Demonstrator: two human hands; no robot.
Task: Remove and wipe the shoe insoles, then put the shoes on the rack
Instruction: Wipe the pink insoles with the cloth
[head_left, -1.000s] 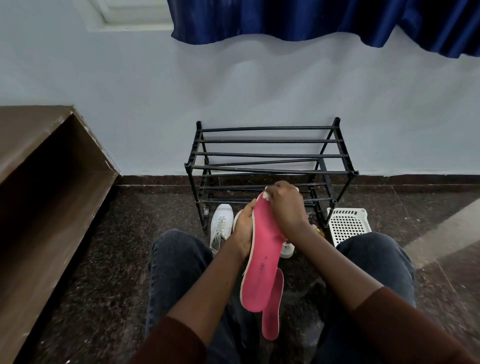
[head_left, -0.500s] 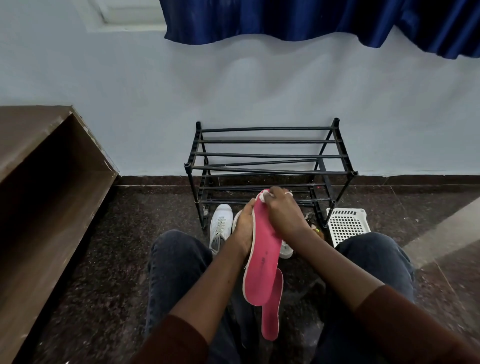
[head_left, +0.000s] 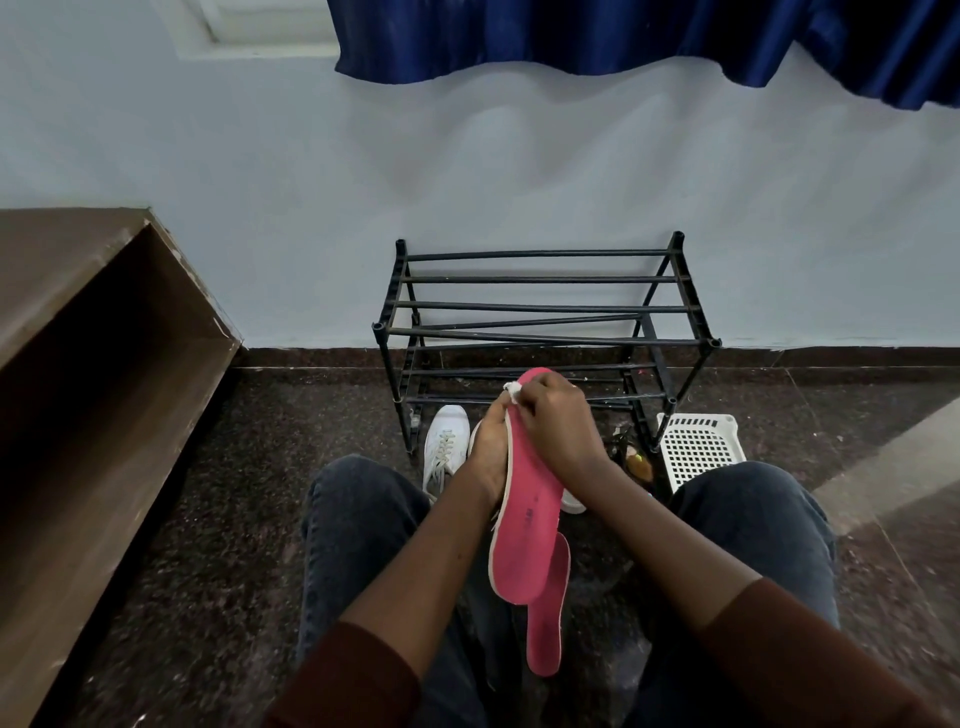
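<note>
A pink insole (head_left: 527, 530) stands tilted between my knees, toe end up. My left hand (head_left: 488, 449) grips its left edge from behind. My right hand (head_left: 558, 423) pinches a small white wipe (head_left: 513, 391) and presses it on the insole's upper part. A second pink insole (head_left: 545, 631) lies lower, between my legs, partly under the first. One white sneaker (head_left: 444, 449) lies on the floor before the black metal shoe rack (head_left: 545, 332). Another white shoe (head_left: 572, 503) is mostly hidden behind my hands.
A white perforated plastic basket (head_left: 698, 449) sits right of the rack, with small items (head_left: 636, 462) beside it. A brown wooden shelf unit (head_left: 93, 374) runs along the left. The rack stands against a pale wall; a blue curtain (head_left: 649, 36) hangs above.
My right hand with the wipe has slid down from the insole's toe tip, which now shows above the fingers. The left hand and insole barely moved.
</note>
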